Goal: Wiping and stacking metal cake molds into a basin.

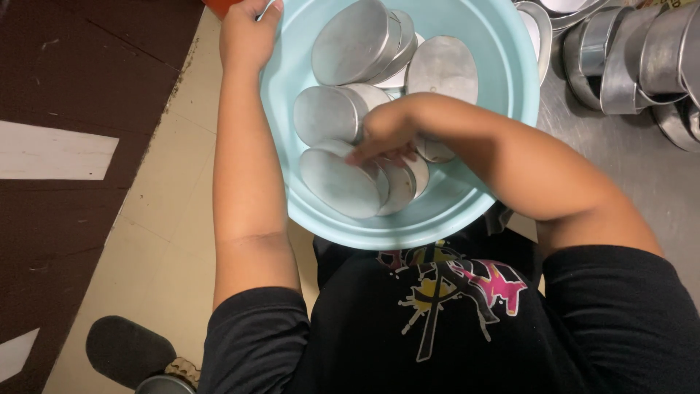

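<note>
A dark sandal (125, 350) shows on the tan floor (168, 219) at the lower left. Above it the left hand (246, 36) grips the far left rim of a pale blue plastic basin (503, 80), fingers curled over the edge. Inside the basin lie oval metal tins (354, 40), bottoms up and leaning on each other in short stacks; four stacks can be made out, roughly ten tins, though the exact count is hidden by overlap. The right hand (383, 138) reaches in at the basin's near side, fingers together and pressed on the lowest stack of tins (339, 182); whether they clamp one cannot be told. At the upper right, several more metal pans (634, 58) lie tipped on a steel counter (642, 168).
</note>
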